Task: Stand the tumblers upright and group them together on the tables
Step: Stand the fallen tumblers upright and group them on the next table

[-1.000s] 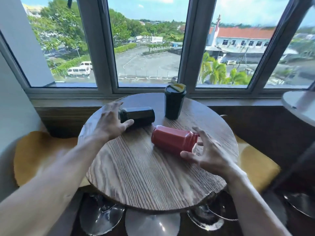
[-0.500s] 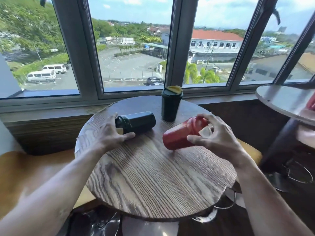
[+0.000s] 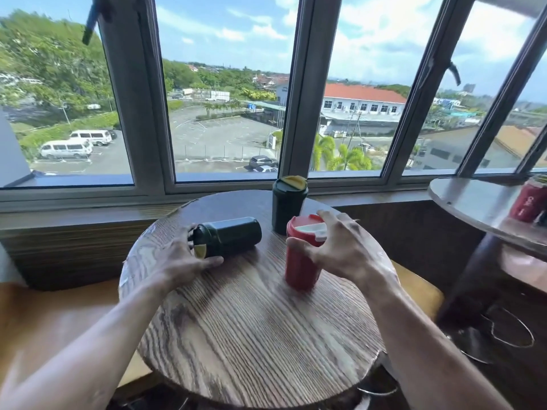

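On the round wooden table (image 3: 251, 335) a red tumbler (image 3: 299, 264) with a white lid flap stands upright; my right hand (image 3: 343, 250) holds its top between thumb and fingers. To its left a dark green tumbler (image 3: 233, 236) lies on its side, lid end towards me. My left hand (image 3: 177, 258) grips that lid end, thumb under and fingers over it. Another dark green tumbler (image 3: 288, 202) with a yellow flap stands upright at the table's far edge, just behind the red one.
A second round table (image 3: 473, 202) stands to the right with another red tumbler (image 3: 529, 202) on it. Yellow bench cushions (image 3: 414, 285) flank the near table. A window sill (image 3: 88, 199) and windows run close behind.
My right hand has lifted the red tumbler from lying on its side and set it upright on the table. My left hand has closed round the lying green tumbler's lid end.
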The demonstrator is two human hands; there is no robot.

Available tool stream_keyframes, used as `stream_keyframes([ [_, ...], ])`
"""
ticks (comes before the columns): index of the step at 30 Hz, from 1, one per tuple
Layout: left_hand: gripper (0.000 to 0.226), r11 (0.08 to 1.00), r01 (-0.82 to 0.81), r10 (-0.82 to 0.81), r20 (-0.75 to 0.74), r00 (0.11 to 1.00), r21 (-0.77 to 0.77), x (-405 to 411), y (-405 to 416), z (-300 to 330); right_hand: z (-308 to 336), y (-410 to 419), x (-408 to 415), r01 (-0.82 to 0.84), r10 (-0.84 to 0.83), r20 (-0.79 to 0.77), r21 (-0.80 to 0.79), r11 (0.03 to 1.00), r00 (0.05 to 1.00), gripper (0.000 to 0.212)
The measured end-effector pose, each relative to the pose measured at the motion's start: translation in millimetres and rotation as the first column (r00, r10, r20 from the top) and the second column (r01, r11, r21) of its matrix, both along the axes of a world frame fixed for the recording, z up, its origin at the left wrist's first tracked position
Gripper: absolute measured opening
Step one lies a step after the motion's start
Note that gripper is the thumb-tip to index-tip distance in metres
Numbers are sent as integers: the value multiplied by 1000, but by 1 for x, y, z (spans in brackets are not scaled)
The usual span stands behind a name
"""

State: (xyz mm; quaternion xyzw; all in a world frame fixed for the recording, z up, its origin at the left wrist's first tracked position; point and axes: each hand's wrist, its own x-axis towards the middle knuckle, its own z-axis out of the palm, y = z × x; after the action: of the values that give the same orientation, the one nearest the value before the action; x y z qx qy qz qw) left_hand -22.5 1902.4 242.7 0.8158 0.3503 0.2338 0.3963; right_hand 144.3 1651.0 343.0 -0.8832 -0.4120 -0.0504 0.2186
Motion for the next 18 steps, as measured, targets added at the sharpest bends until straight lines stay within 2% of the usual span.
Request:
stream_keyframes([
  [4,103,999,-46,46,0,999,28,0,-2,-1,-3,-2,5,-23,23,-21,18,1000,1000,89],
  [7,105,999,-48,48,65,997,-2,1,-7,4,-5,-3,10,-40,42,-52,33,999,998,84],
  [10,95,996,-61,49,154,987,69,7,-16,20,-10,-2,14,-39,45,-96,62,997,994,79],
  [12,96,988,-77,53,174,983,134,15,-21,37,-13,1,16,-37,50,-119,103,994,992,79],
  [15,105,959,-24,4,71,998,281,29,-31,64,-18,4,21,-37,56,-151,124,992,987,81],
  [18,110,951,81,-75,-30,997,299,42,-42,76,-19,5,24,-46,67,-147,141,989,987,84],
])
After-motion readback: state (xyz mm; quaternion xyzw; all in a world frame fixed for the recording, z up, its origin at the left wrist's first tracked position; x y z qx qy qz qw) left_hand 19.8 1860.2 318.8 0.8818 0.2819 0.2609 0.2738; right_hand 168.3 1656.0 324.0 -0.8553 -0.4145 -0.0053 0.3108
